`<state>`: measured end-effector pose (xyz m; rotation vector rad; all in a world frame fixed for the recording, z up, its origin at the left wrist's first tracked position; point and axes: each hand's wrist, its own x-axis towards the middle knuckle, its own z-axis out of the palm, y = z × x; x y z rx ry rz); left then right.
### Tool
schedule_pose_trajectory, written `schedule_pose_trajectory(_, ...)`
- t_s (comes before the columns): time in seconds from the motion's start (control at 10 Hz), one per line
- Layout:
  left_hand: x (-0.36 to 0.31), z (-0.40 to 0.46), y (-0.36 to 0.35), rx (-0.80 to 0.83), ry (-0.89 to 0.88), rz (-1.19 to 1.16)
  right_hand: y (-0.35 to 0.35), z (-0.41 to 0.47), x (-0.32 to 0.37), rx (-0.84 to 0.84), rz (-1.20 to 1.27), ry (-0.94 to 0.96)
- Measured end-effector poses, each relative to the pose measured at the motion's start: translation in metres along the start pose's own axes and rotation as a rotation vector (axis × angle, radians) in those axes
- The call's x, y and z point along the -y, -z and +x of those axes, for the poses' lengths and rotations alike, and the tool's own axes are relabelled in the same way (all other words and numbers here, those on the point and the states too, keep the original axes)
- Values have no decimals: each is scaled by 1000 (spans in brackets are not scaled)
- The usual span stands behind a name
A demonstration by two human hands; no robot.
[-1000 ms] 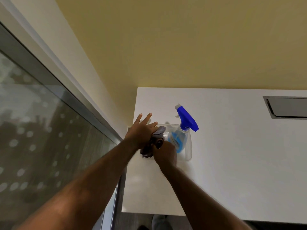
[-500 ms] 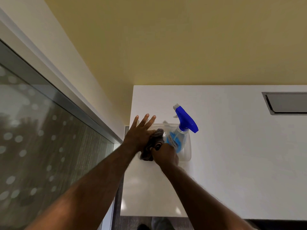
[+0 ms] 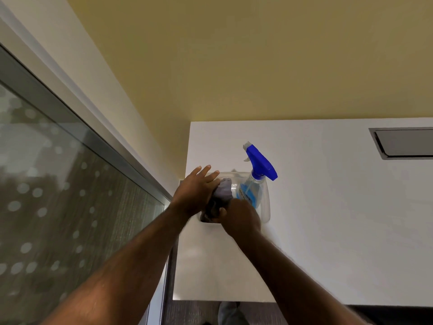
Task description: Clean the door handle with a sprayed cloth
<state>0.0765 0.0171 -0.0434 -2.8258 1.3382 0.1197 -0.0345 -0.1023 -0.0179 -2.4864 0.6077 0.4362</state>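
Grey cloth (image 3: 222,195) sits bunched over the near-left corner of a clear tub (image 3: 266,207) on the white counter (image 3: 328,231). Right hand (image 3: 241,218) has its grip closed around the cloth's lower end; left hand (image 3: 195,192) lies against the cloth, fingers straight. Spray bottle (image 3: 254,184), blue trigger head, stands in the tub just right of the cloth.

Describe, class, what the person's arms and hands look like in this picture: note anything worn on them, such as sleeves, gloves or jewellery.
Both forearms are bare from the bottom edge of the picture up to the wrists, so no sleeves show. The left hand and the right hand wear no gloves. No watch, bracelet or ring can be seen on either, though the right hand's fingers are mostly hidden.
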Motion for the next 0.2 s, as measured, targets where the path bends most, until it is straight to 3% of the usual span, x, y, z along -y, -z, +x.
schedule_pose_trajectory(0.1, -16, -16, 10, -18, 26, -84, 13, -13, 4, 44, -86, 129)
schedule_pose_trajectory(0.2, -20, -26, 16, -80, 56, -64, 11, -25, -1, -87, -62, 246)
